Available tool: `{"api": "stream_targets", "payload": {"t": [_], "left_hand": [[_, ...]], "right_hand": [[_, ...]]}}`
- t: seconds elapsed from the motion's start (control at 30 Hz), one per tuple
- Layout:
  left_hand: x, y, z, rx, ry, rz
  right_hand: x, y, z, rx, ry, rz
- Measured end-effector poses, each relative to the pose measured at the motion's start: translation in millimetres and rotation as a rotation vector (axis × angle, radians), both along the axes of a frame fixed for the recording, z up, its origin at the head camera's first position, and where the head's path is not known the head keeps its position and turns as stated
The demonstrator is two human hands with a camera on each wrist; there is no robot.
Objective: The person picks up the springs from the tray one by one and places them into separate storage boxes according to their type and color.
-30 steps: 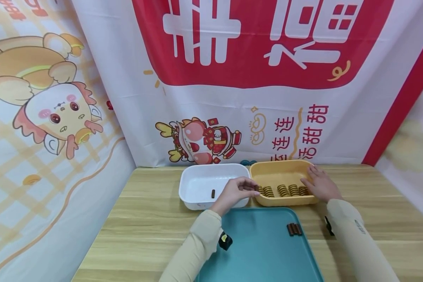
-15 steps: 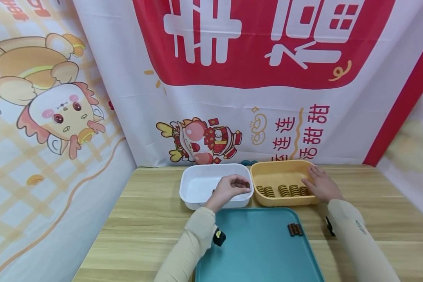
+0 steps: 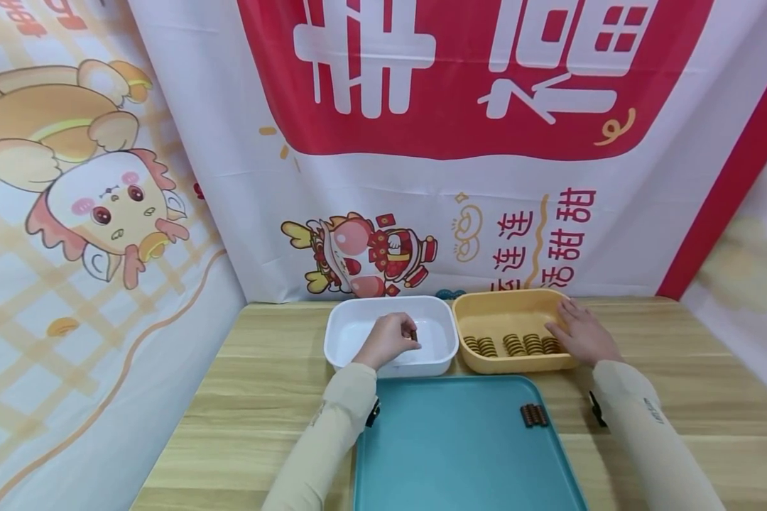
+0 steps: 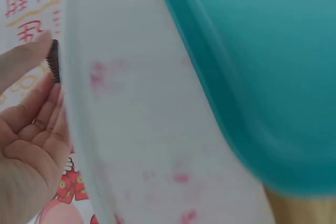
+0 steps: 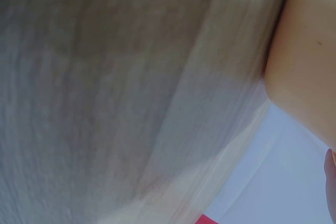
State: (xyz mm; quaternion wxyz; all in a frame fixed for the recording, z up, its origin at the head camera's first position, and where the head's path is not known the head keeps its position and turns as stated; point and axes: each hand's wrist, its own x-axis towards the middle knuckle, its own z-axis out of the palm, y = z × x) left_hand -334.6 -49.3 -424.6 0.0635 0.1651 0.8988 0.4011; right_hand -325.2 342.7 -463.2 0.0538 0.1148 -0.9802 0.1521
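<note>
In the head view my left hand (image 3: 386,342) is over the white container (image 3: 351,310), pinching a small dark brown ridged piece (image 3: 413,335). The left wrist view shows that ridged piece (image 4: 54,61) between thumb and fingertips, partly hidden by the container's wall (image 4: 142,98). My right hand (image 3: 584,332) rests on the right rim of the yellow container (image 3: 492,306), its fingers laid over the edge. Several ridged brown-and-yellow pieces (image 3: 514,345) lie in short rows along the yellow container's near side. The white container's floor is partly hidden by my left hand.
A teal tray (image 3: 460,447) lies in front of both containers, with a few dark brown ridged pieces (image 3: 533,415) near its right edge. The containers stand side by side on the wooden table (image 3: 256,397). A printed cloth (image 3: 371,184) hangs behind them.
My left hand has moved left from the near-left corner of the yellow container to over the white one, carrying the ridged piece. The right hand has stayed on the rim.
</note>
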Motion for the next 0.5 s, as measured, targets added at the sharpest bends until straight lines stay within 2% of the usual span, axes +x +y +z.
{"api": "stream_targets", "payload": {"t": [0.17,0.3,0.5], "left_hand": [[-6.6,-0.2,-5.2,-0.198,0.045,-0.026],[-9.5,0.5,-9.2,-0.289,0.021,-0.034],[-15.0,0.5,-16.1,-0.423,0.04,-0.035]], "right_hand": [[-0.6,1.2,-0.4,0.003,0.015,0.001],[-0.5,1.3,-0.6,0.003,0.028,0.0],[0.1,0.6,-0.2,0.001,0.022,-0.004]]}}
